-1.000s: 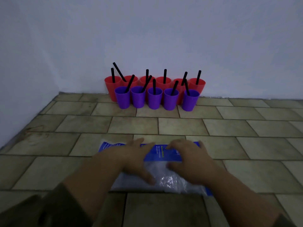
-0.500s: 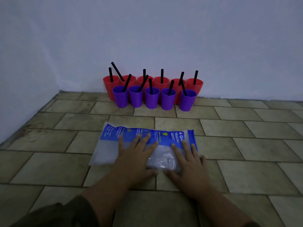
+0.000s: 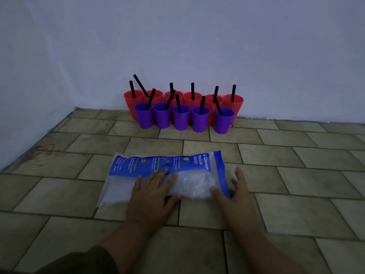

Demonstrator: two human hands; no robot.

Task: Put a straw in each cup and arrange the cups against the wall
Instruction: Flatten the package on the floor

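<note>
Six red cups are lined up against the wall, five purple cups just in front, a black straw in each. Left hand is laid flat on the plastic bag on the floor; right hand is spread open at its right end (thumb on the bag)

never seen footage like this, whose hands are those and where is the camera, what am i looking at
There is no machine: a person wears a camera on the head, so this single picture looks down at their own hands. Six red cups and five purple cups stand in two rows at the wall, with a black straw in each. A blue and clear plastic bag lies on the tiled floor. The left hand lies flat on it; the right hand touches its right end.
</note>
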